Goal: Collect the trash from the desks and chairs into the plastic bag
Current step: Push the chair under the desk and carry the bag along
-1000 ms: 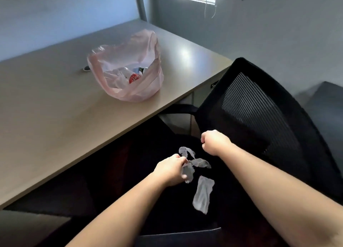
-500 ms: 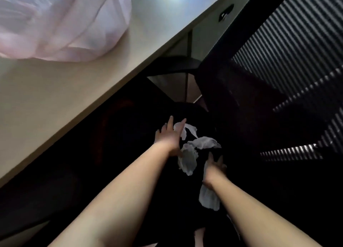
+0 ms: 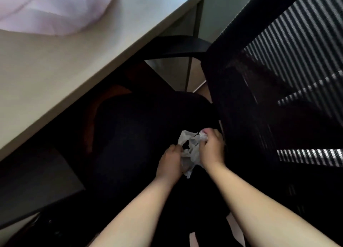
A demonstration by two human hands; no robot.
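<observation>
Over the black chair seat (image 3: 139,126), both hands are on the trash. Left hand (image 3: 171,163) has its fingers curled round the lower part of a wad of crumpled white scraps (image 3: 192,154); right hand (image 3: 211,150) pinches the upper end of the same wad, fingers curled, knuckles up. The wad sits between the two hands, low over the seat (whether it touches the seat, can't tell, too dark). Plastic bag (image 3: 55,8), pink and translucent, sits on the table (image 3: 55,70) at top left, well apart from the hands; only its lower part is in frame and its contents are too blurred to read. Table edge runs diagonally above the seat. Mesh backrest (image 3: 297,42) fills the right side, right hand just beside it. Black armrest (image 3: 178,46) shows below the table edge. Both forearms are bare, reaching in from the bottom.
</observation>
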